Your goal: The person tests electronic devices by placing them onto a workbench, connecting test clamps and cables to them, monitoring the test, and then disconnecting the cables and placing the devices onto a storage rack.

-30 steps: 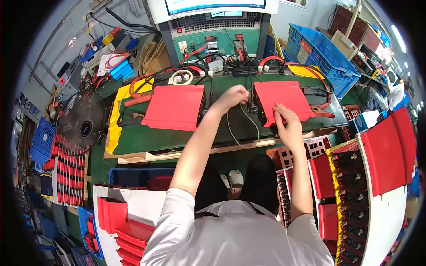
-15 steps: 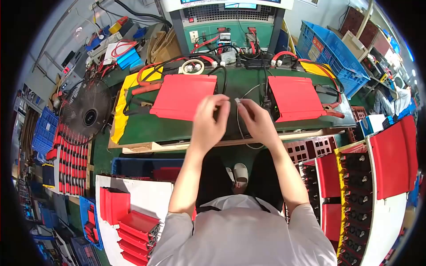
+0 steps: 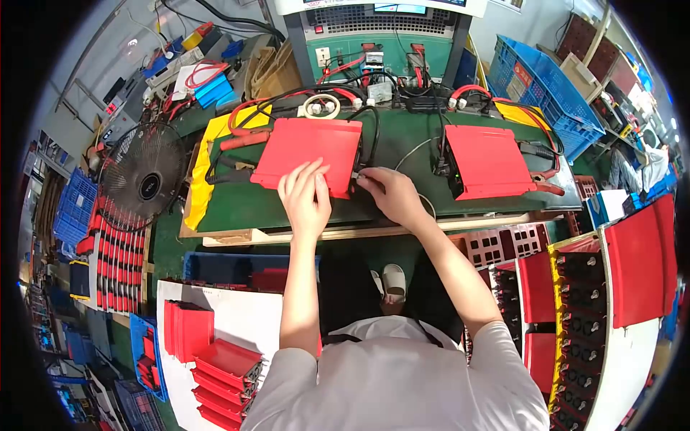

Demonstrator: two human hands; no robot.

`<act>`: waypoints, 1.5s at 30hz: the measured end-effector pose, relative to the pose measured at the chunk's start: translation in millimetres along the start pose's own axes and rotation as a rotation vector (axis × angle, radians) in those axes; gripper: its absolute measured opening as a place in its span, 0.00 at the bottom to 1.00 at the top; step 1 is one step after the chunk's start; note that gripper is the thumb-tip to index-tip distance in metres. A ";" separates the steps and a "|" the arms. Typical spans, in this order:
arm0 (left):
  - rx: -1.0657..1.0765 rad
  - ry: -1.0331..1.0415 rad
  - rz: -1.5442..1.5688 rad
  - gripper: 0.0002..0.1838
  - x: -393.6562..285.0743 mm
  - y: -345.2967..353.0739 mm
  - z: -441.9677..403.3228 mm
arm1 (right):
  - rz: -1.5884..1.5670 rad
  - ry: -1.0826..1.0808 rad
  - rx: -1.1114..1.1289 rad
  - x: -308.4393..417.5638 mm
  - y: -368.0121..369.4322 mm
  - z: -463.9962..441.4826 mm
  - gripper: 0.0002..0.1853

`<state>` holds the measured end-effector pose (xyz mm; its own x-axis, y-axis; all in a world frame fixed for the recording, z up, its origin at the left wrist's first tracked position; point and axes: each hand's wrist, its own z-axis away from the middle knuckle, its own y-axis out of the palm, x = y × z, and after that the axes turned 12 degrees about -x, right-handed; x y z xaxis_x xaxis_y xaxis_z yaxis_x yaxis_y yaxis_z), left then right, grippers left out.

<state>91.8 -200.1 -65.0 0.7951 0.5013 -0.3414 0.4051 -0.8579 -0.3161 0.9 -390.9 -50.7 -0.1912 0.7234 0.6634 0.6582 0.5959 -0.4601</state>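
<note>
Two red boxes lie on the green bench top. My left hand (image 3: 307, 195) rests with spread fingers on the front part of the left red box (image 3: 309, 147). At that box's right side, my right hand (image 3: 392, 194) pinches the small plug end of a thin grey cable (image 3: 415, 149), held against the box's end. The cable loops over the bench to the right of that hand. The right red box (image 3: 491, 161) stands apart from both hands, with black plugs at its left side and a red clamp (image 3: 548, 187) at its right.
A black fan (image 3: 149, 183) stands left of the bench. Behind the boxes are cables and a test cabinet (image 3: 381, 54). A blue crate (image 3: 543, 93) sits at the back right. Red housings (image 3: 228, 359) are stacked at the lower left. Another person (image 3: 650, 161) is at the far right.
My right hand has carried the cable end left to the left box. My left hand, earlier beside the cable and then raised, now lies on that box. The view has shifted slightly.
</note>
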 end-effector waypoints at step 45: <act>0.035 0.046 -0.051 0.14 -5.0 -0.6 0.0 | 0.691 0.376 -0.107 -198.4 -204.3 -129.3 0.27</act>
<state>87.5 -202.1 -63.0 0.7939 0.5380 -0.2834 0.4304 -0.8264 -0.3631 -1.5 -701.3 -12.0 0.5326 0.7394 0.4119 0.6079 0.0045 -0.7940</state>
